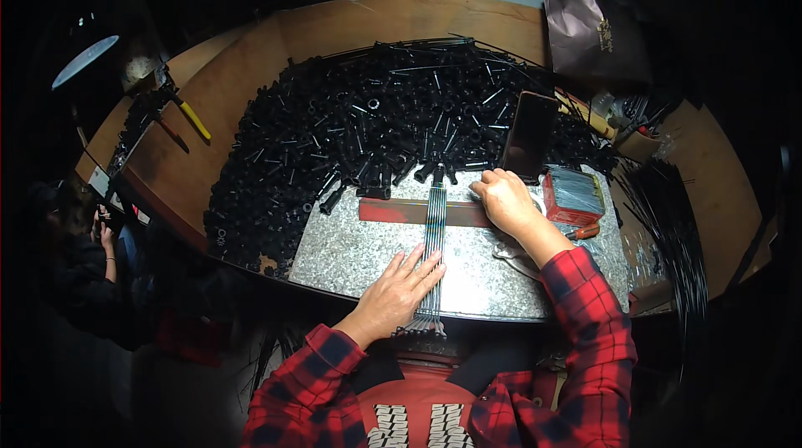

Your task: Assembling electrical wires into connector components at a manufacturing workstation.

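Observation:
A flat bundle of thin metal rods, which looks like umbrella ribs, lies lengthwise over the speckled stone slab. Its far end meets a small black piece, and its pale near ends fan out past the slab's front edge. My left hand rests on the bundle with its fingers stretched out. Under the rods, crosswise, is a dark red-brown strip. To the right of the bundle, above the strip's right end, my right hand has its fingers curled together; whatever they may hold is hidden.
Behind the slab rises a heap of black parts inside a wooden surround. A dark phone stands by a red box. Scissors and an orange-handled tool lie right. Long black rods hang over the edge. Another person is left.

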`<state>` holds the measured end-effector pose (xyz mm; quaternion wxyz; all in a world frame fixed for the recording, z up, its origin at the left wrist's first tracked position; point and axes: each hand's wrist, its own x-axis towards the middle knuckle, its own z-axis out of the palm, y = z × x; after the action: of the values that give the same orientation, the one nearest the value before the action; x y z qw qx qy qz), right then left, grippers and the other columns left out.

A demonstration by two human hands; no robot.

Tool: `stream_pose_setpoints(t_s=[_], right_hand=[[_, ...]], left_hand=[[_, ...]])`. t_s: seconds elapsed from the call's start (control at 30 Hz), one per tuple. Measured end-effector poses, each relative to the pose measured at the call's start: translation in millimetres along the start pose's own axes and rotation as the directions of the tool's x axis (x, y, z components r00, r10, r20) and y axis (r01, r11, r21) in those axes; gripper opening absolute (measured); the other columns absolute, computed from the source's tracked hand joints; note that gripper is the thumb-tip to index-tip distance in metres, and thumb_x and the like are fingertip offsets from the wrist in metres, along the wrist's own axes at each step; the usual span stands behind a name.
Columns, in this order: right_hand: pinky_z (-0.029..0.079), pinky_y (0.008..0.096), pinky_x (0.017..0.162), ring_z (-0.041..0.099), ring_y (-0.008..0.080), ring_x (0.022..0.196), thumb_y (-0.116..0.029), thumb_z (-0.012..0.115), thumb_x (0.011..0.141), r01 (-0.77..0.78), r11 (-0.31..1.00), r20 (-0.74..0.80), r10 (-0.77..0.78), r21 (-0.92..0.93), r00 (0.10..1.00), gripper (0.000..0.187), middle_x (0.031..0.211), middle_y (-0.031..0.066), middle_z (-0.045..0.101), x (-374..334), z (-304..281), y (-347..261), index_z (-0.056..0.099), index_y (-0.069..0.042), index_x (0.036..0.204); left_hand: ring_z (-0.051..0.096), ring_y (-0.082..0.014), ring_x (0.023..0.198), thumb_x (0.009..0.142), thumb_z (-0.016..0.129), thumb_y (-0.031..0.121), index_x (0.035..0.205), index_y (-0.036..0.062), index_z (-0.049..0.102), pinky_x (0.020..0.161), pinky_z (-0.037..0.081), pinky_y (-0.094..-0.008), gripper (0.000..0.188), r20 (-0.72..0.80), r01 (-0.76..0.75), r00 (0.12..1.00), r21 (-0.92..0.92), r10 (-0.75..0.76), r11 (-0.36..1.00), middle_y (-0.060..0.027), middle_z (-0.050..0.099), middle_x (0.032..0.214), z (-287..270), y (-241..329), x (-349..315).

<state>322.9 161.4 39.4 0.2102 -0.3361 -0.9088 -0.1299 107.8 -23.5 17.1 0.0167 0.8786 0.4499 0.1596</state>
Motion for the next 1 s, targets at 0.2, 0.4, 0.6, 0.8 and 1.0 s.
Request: stream_pose_setpoints(t_s=[0.2,0.4,0.6,0.8,1.0], right_hand=[[0.045,0.0366,0.071,0.057,0.025,0.082,-0.012,0.053,0.076,0.014,1.0,-0.013,-0.014,-0.01,1.0,0.012,0.079,0.0085,0.058,3,0,-1,0.064,-0.007,0.078],[0.045,0.0364,0.072,0.057,0.0252,0.082,-0.012,0.053,0.075,0.029,0.999,-0.061,-0.029,0.013,0.998,0.013,0.078,0.0087,0.058,8,4,-4,0.064,-0.007,0.079],[0.046,0.0363,0.072,0.058,0.0254,0.082,-0.011,0.052,0.076,0.027,1.0,-0.062,-0.026,0.016,0.998,0.013,0.078,0.0089,0.058,10,5,-5,0.064,-0.006,0.078],[0.047,0.038,0.071,0.058,0.0267,0.081,-0.01,0.052,0.076,0.005,0.998,-0.062,-0.001,0.06,0.998,0.014,0.079,0.01,0.058,11,9,-7,0.064,-0.005,0.079],[0.048,0.0374,0.07,0.056,0.0266,0.077,-0.005,0.054,0.074,-0.009,0.996,-0.112,0.019,0.092,0.993,0.017,0.075,0.0092,0.055,13,10,-9,0.065,-0.004,0.086]], left_hand=[[0.03,-0.0335,0.134,0.079,0.051,0.004,0.135,0.0052,0.042,0.107,0.029,-0.0474,0.057,0.005,-0.005,1.0,0.004,0.005,1.0,-0.0129,0.035,0.144,0,0,0],[0.031,-0.034,0.134,0.079,0.051,0.004,0.135,0.005,0.041,0.107,0.028,-0.0477,0.057,0.023,-0.004,1.0,0.011,0.004,1.0,-0.0138,0.036,0.143,-2,0,1],[0.03,-0.0344,0.134,0.079,0.05,0.004,0.135,0.0049,0.041,0.107,0.028,-0.0481,0.057,0.013,-0.003,1.0,0.004,0.003,1.0,-0.0142,0.035,0.143,-1,-1,1],[0.03,-0.0345,0.134,0.079,0.051,0.004,0.135,0.0047,0.041,0.107,0.028,-0.0483,0.057,0.023,-0.004,1.0,-0.015,0.004,1.0,-0.0142,0.035,0.144,-4,0,0],[0.03,-0.0345,0.134,0.079,0.05,0.003,0.135,0.0045,0.042,0.107,0.027,-0.0481,0.056,0.013,-0.006,1.0,-0.017,0.006,1.0,-0.0142,0.035,0.144,-4,1,1]])
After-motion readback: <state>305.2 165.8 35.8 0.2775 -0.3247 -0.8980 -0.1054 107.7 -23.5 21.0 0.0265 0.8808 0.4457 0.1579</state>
